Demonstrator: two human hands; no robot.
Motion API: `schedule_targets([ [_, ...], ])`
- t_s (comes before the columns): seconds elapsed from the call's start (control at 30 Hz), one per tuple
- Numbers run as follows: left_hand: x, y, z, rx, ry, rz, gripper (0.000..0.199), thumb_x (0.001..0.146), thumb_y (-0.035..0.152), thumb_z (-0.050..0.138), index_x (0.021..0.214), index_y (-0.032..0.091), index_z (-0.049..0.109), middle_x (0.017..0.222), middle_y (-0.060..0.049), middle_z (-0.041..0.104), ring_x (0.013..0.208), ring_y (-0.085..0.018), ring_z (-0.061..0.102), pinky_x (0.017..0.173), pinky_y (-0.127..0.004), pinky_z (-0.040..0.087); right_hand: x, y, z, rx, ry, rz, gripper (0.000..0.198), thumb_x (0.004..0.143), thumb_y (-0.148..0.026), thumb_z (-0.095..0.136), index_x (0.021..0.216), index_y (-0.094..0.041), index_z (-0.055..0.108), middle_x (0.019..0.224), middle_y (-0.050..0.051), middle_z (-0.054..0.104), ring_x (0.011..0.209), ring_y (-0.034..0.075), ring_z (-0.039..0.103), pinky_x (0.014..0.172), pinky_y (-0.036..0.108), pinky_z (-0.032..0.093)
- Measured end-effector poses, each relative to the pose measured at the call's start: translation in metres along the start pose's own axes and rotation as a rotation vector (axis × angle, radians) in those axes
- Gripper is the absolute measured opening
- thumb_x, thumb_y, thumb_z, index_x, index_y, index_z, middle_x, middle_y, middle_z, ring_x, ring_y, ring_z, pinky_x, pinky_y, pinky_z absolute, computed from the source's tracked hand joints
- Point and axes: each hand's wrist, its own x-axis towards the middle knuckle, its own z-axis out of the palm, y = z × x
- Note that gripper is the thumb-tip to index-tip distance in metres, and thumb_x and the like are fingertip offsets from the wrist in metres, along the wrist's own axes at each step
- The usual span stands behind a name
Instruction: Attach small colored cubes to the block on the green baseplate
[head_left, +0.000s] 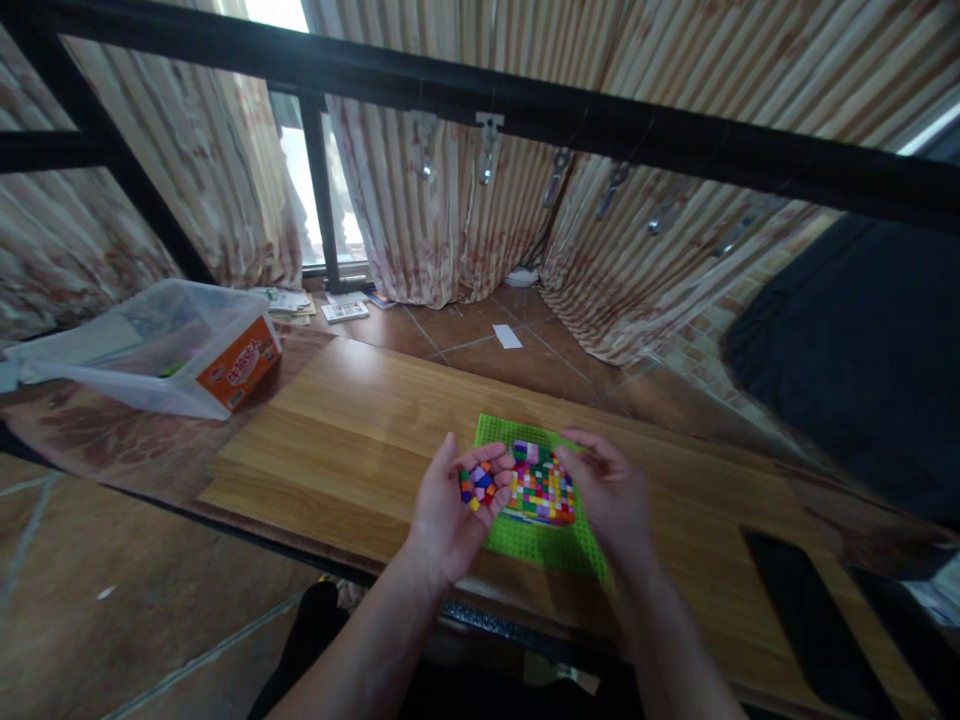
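I see my left hand (457, 500) cupped around loose coloured bricks (478, 484); my right hand (611, 490) rests half-curled, holding nothing I can see, beside the brick mosaic (541, 485) on the green baseplate (547, 545).

Clearance: open left, tight far-left
Bare wooden tabletop (337, 430) left of the green baseplate (547, 545); plastic bin (150, 345) blocks far-left edge.

We are cupping a small heap of loose coloured bricks (477, 484) in our left hand (450, 505), palm up, just beside the green baseplate (541, 540); our right hand (611, 490) is hovering at the right edge of the multicoloured brick patch (541, 485) sitting on that plate, fingers curled. The plate is lying on the wooden table (352, 440); a clear plastic bin (150, 345) is resting well apart at the far left, with striped curtains (435, 230) hanging behind.
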Motion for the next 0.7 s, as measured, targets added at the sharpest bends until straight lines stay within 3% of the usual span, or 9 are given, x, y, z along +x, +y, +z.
schedule_targets([
  [0.1,0.000,-0.002,0.002,-0.010,-0.022,-0.025,0.051,0.092,0.047,0.040,0.084,0.004,0.067,0.074,-0.013,0.064,0.066,-0.015,0.062,0.060,-0.024,0.053,-0.012,-0.031,0.005,-0.147,-0.113,-0.257,0.016,0.085,-0.034,0.059,0.095,-0.028,0.071,0.113,0.005,0.063,0.108,0.023,0.056,0.096,0.046,0.043],
  [0.27,-0.002,-0.006,0.004,-0.084,-0.097,-0.097,0.046,0.094,0.044,0.040,0.080,0.008,0.065,0.068,-0.007,0.063,0.056,-0.010,0.057,0.054,-0.019,0.049,-0.025,-0.059,0.020,-0.371,-0.388,-0.439,0.026,0.090,-0.025,0.053,0.111,-0.032,0.066,0.131,0.005,0.052,0.124,0.026,0.042,0.102,0.050,0.039],
  [0.4,-0.005,-0.007,0.005,-0.095,-0.128,-0.161,0.049,0.094,0.047,0.038,0.081,0.008,0.065,0.068,-0.007,0.063,0.055,-0.011,0.058,0.049,-0.019,0.047,-0.025,-0.052,0.024,-0.417,-0.484,-0.478,0.028,0.091,-0.022,0.052,0.112,-0.034,0.065,0.135,0.002,0.050,0.129,0.025,0.036,0.105,0.052,0.035],
  [0.57,-0.004,-0.006,0.006,-0.077,-0.116,-0.134,0.049,0.094,0.046,0.038,0.081,0.008,0.065,0.065,-0.006,0.062,0.052,-0.009,0.055,0.050,-0.018,0.047,-0.023,-0.047,0.022,-0.326,-0.423,-0.457,0.019,0.089,-0.022,0.056,0.099,-0.031,0.069,0.126,0.002,0.056,0.123,0.025,0.043,0.102,0.051,0.038],
  [0.7,-0.003,-0.006,0.004,-0.076,-0.120,-0.138,0.048,0.094,0.046,0.038,0.083,0.008,0.065,0.074,-0.009,0.065,0.059,-0.011,0.059,0.053,-0.020,0.048,-0.024,-0.049,0.022,-0.299,-0.453,-0.447,0.023,0.088,-0.020,0.055,0.105,-0.031,0.067,0.128,0.003,0.055,0.124,0.025,0.043,0.103,0.052,0.037],
])
